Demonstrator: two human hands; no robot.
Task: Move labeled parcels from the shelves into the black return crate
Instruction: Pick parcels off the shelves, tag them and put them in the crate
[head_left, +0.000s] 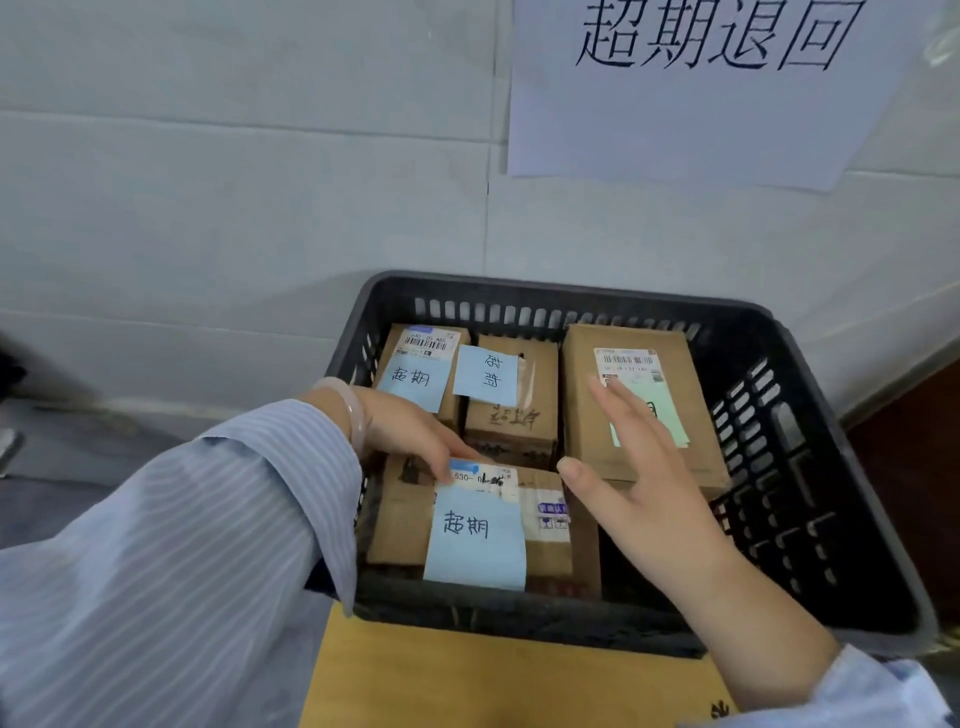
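Fingers (448, 458) of the left hand (405, 431) lie stretched out on the far top edge of the near parcel (400, 514), their tips touching its white shipping label; they do not curl round it, and the thumb is out of sight. The right hand (644, 467) is held flat and open with fingers spread and straight, above the gap between the near parcel and the large parcel (582, 415); whether it touches either cannot be told.

All four parcels lie inside the black return crate (571, 293). The near parcel is a brown carton in the near left corner, with a blue note (475, 540) bearing handwritten characters stuck across its top. Behind it sit the back-left parcel (423, 364) and the middle parcel (524, 421), each with a blue handwritten note. The large parcel fills the right side; it has a barcode label and a pale green note (660, 410), partly hidden by the right hand.

The crate stands on a yellowish cardboard surface (467, 675) against a white wall. A paper sign (701, 93) with large characters hangs above it. The left wrist wears a pale bracelet (353, 410) and a striped sleeve (208, 519).
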